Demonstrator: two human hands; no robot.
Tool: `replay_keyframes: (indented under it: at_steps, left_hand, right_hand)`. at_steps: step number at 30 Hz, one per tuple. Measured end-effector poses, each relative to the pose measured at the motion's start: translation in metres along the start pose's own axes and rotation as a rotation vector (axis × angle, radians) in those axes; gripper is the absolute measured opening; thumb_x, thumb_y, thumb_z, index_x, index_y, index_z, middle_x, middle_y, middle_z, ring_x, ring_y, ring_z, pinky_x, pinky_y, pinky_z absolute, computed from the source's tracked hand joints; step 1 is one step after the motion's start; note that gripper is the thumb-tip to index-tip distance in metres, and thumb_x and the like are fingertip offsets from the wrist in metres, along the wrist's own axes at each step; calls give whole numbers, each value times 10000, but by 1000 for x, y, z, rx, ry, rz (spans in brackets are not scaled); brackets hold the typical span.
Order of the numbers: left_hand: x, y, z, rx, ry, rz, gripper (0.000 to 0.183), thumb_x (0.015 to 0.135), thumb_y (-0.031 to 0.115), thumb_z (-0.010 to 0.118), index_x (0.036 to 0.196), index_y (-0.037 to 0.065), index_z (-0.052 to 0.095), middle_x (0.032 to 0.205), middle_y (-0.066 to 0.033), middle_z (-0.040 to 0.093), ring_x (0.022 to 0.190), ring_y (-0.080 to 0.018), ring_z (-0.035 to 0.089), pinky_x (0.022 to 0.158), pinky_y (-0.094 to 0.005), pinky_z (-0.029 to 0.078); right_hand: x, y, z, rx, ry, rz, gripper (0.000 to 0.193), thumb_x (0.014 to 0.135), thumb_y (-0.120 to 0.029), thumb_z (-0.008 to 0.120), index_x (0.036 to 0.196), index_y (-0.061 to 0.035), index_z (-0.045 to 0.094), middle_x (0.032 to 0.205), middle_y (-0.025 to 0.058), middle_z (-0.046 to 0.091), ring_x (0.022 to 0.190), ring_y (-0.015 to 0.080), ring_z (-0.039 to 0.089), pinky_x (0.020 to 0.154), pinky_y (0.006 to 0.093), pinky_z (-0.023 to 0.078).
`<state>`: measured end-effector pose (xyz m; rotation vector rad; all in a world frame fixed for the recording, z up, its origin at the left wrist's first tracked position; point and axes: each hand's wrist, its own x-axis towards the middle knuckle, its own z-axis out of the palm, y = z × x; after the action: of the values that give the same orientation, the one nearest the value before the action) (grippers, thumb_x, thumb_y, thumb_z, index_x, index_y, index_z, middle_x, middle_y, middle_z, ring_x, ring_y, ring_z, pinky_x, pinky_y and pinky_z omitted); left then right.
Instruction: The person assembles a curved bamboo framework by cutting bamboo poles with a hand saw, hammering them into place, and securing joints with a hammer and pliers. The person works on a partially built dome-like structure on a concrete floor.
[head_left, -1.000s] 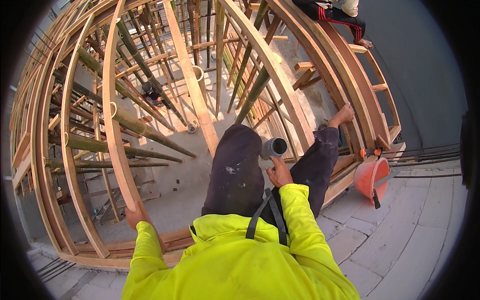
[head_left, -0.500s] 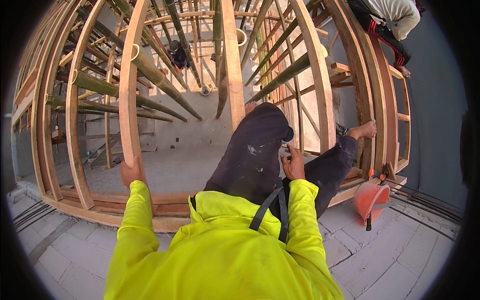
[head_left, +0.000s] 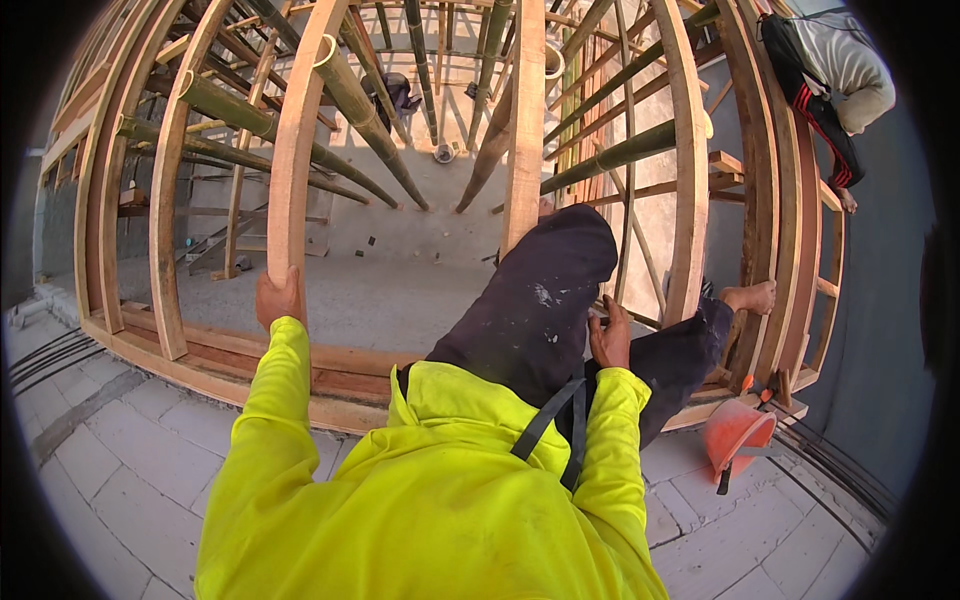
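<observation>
Timber stud is gripped by the left hand; right hand seemingly rests empty on trousers; a slip risks falling.

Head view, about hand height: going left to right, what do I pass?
Left hand gripping a wooden post → middle wooden post → right hand resting on the dark trouser leg → bare foot → orange bucket, lower down on the paving.

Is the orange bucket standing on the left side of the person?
No, the orange bucket sits by the right leg.
</observation>
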<state>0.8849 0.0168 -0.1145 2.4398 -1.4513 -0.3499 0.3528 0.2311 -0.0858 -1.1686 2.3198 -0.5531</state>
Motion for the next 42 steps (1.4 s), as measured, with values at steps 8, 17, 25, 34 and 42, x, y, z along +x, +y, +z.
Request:
replay_keyframes:
  at_steps: [8, 17, 25, 34, 42]
  left_hand:
    - [-2, 1, -2, 31, 7, 5, 541, 825, 510, 732, 1063, 28, 668, 1036, -227, 698, 989, -431, 658, 851, -481, 508]
    - [-1, 0, -3, -21, 12, 6, 542, 829, 503, 728, 1066, 19, 670, 1019, -228, 699, 982, -430, 661, 843, -476, 510]
    - [-4, 7, -5, 22, 12, -8, 542, 831, 511, 729, 1059, 25, 662, 1005, -224, 696, 977, -434, 659, 839, -488, 510]
    - [-2, -2, -3, 40, 3, -3, 558, 845, 536, 709, 1072, 30, 654, 1031, -221, 686, 995, -448, 646, 852, -503, 503]
    - [4, -5, 0, 78, -16, 6, 561, 857, 546, 694, 1064, 27, 650, 1038, -215, 692, 985, -447, 653, 837, -509, 507]
  right_hand:
    - [0, -11, -5, 29, -40, 61, 499, 915, -137, 646, 1378, 19, 542, 1270, 251, 585, 986, 345, 668, 897, 402, 515]
    - [-3, -2, -2, -1, -24, 16, 480, 912, -129, 645, 1360, 13, 546, 1258, 229, 576, 918, 324, 682, 817, 400, 529]
    - [-1, 9, 0, -66, 30, -108, 459, 915, -148, 638, 1332, 30, 566, 1234, 254, 595, 930, 353, 675, 855, 421, 525]
    - [-4, 4, 0, -41, 32, -51, 450, 915, -145, 636, 1325, 29, 571, 1226, 268, 596, 981, 370, 662, 863, 427, 527]
    - [-5, -13, -5, 15, 9, 54, 465, 912, -125, 639, 1346, 17, 554, 1216, 243, 594, 944, 323, 674, 839, 417, 530]
